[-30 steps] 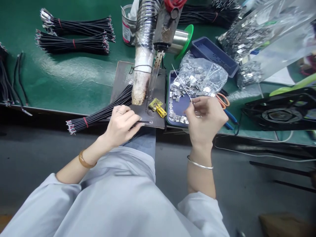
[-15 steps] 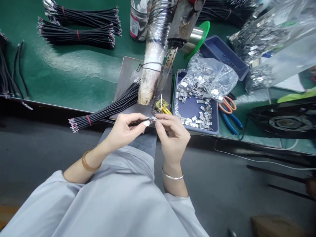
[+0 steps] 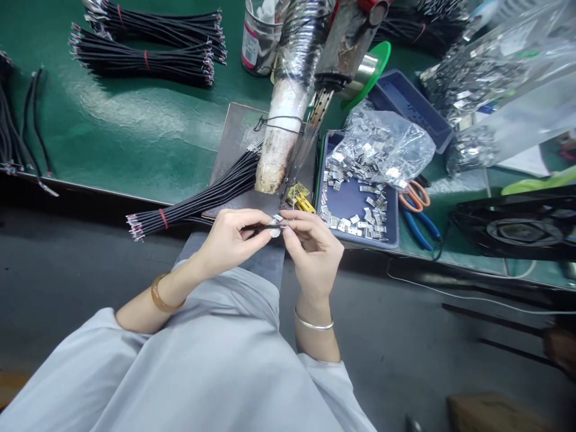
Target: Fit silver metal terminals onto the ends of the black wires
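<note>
My left hand (image 3: pixel 236 237) pinches a black cable (image 3: pixel 257 227) close to its end, just off the table's front edge. White material covers the thumb tip. Fingertip to fingertip with it, my right hand (image 3: pixel 314 243) is closed at the same cable end; a small shiny piece shows there, too small to name for certain. Behind my left hand lies a bundle of black cables (image 3: pixel 198 201) tied with a red band. A shallow blue tray (image 3: pixel 344 195) of small silver metal connector shells stands right of my right hand, with a clear plastic bag (image 3: pixel 396 144) partly in it.
A wrapped white duct (image 3: pixel 279 129) and a metal nozzle (image 3: pixel 320 108) hang over a dark board (image 3: pixel 225 141). Tied cable bundles (image 3: pixel 144 63) lie at the back left. Orange-and-blue pliers (image 3: pixel 416 210) and a black fan (image 3: pixel 517 222) sit at right. A yellow tool (image 3: pixel 304 203) lies behind my hands.
Both hands stay together, with the fingertips shifted slightly. The cable end between them has turned a little, and the view has moved slightly.
</note>
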Tool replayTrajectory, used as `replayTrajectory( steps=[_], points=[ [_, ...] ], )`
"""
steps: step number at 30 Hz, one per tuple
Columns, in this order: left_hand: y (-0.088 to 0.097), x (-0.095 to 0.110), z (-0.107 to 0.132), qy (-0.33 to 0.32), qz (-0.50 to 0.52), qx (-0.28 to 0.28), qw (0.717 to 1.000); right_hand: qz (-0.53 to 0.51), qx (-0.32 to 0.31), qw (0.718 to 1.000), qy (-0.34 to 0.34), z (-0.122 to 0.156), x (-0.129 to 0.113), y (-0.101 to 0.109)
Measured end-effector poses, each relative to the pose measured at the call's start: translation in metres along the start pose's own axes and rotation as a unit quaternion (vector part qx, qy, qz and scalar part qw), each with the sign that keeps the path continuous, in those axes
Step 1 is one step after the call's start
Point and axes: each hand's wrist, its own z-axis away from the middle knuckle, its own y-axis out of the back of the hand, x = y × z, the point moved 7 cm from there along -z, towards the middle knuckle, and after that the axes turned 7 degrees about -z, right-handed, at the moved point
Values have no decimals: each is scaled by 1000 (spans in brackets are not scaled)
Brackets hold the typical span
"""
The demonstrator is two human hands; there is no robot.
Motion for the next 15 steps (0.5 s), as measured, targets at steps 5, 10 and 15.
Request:
replayTrajectory(
  steps=[5,10,15],
  points=[
    [-1,2,2,-32,-41,4,999,22,-6,1000,-2,1,0,1],
    [-2,3,3,-71,-62,-8,995,7,-13,1000,5,1,-1,2],
    [-1,6,5,-125,-86,3,988,42,-30,999,14,1,-4,4]
  ],
)
